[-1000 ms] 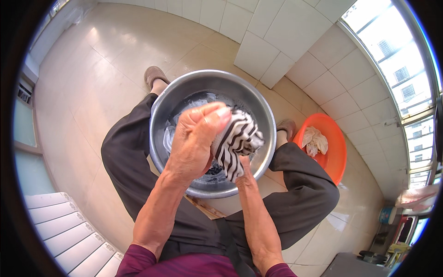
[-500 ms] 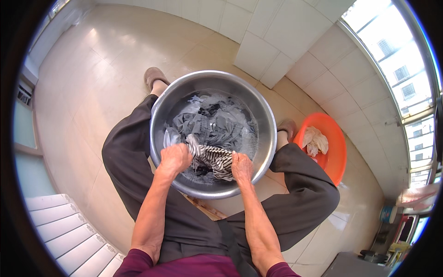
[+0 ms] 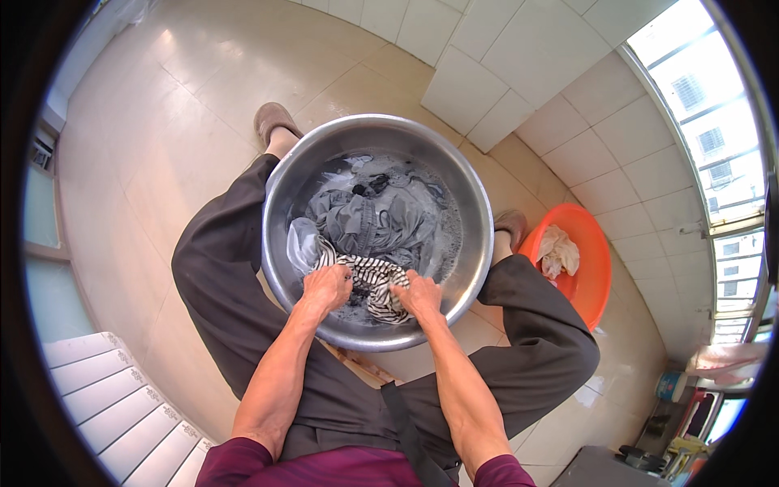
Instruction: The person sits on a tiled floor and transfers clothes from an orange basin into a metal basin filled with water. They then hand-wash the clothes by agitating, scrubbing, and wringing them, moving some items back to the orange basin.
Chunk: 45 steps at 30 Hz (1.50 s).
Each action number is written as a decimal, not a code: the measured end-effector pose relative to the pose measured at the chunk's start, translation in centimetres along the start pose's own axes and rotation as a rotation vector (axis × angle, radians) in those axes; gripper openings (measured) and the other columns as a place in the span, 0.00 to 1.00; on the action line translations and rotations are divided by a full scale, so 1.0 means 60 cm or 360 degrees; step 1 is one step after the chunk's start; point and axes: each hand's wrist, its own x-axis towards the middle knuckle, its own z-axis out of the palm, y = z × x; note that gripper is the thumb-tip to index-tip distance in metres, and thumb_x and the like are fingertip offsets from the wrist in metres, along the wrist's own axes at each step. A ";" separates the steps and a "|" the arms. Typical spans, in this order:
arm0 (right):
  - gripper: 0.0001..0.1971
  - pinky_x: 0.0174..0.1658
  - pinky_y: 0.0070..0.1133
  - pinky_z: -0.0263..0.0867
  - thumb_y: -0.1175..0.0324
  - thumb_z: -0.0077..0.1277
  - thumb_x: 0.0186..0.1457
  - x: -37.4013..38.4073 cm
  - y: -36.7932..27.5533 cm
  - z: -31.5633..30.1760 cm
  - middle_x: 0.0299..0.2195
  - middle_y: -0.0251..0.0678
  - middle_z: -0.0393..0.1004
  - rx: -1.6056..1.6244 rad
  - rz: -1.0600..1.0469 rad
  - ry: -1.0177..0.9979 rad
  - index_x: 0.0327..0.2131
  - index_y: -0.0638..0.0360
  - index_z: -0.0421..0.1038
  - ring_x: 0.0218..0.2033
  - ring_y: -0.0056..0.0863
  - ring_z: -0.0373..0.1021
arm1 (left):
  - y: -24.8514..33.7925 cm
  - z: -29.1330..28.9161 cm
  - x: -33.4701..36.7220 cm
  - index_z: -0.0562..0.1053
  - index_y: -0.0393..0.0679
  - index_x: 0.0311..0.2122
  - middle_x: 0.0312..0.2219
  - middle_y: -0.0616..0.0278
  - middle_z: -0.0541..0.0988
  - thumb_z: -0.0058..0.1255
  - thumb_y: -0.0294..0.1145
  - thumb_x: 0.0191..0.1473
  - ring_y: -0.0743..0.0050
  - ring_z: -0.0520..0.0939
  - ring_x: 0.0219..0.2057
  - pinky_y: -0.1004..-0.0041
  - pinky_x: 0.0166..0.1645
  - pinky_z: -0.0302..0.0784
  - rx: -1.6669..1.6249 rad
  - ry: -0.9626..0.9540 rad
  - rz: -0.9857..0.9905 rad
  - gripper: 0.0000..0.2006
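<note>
Between my legs stands a large round metal basin point(image 3: 280, 268) of sudsy water. A black-and-white striped cloth point(image 3: 375, 272) stretches across its near side. My left hand point(image 3: 328, 287) is closed on the cloth's left part, and my right hand point(image 3: 419, 293) grips its right part. The cloth's lower folds hang down to the water between the hands. Beyond it lie soaked grey clothes point(image 3: 365, 221) with a gathered waistband. A small black piece point(image 3: 372, 185) rests past them, and a whitish translucent piece point(image 3: 303, 242) bulges up by the left wall.
An orange plastic basin point(image 3: 596, 280) holding a crumpled cream cloth point(image 3: 557, 250) sits right of my right foot. Tiled wall point(image 3: 503, 73) rises beyond the metal basin. Window bars point(image 3: 706, 122) run along the far right. A white slatted surface point(image 3: 122, 402) is at lower left.
Both hands have come closer together and slightly lower, the left moving right. The striped cloth now sags and bunches more between them. The view has shifted a little.
</note>
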 end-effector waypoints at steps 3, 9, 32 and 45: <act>0.27 0.44 0.41 0.72 0.47 0.65 0.52 -0.028 -0.034 -0.060 0.35 0.53 0.83 0.0515 0.0130 0.0275 0.41 0.64 0.79 0.38 0.47 0.81 | -0.003 -0.006 0.000 0.83 0.47 0.48 0.40 0.41 0.85 0.52 0.39 0.58 0.39 0.85 0.45 0.48 0.52 0.79 -0.0048 0.0058 0.0002 0.16; 0.24 0.30 0.31 0.69 0.50 0.68 0.53 -0.125 -0.129 -0.238 0.22 0.43 0.79 0.0712 -0.0172 0.0470 0.28 0.66 0.77 0.24 0.32 0.76 | 0.010 -0.030 -0.002 0.83 0.49 0.46 0.37 0.42 0.85 0.52 0.39 0.58 0.38 0.86 0.43 0.46 0.49 0.80 -0.0248 0.0222 0.0003 0.15; 0.10 0.55 0.51 0.67 0.71 0.56 0.54 0.009 0.047 0.099 0.58 0.46 0.60 -0.0549 -0.0227 0.0115 0.40 0.53 0.82 0.63 0.51 0.56 | 0.015 0.021 0.007 0.83 0.47 0.46 0.36 0.47 0.87 0.50 0.36 0.57 0.42 0.87 0.42 0.50 0.49 0.81 -0.0031 -0.0018 0.0097 0.15; 0.15 0.31 0.13 0.53 0.88 0.40 0.40 -0.086 -0.077 -0.213 0.24 0.20 0.59 0.2639 -0.0440 0.0340 0.24 0.49 0.54 0.25 0.12 0.55 | 0.025 0.028 0.053 0.74 0.38 0.60 0.56 0.48 0.78 0.48 0.67 0.64 0.53 0.75 0.60 0.48 0.63 0.66 -0.2031 -0.0144 -0.0582 0.38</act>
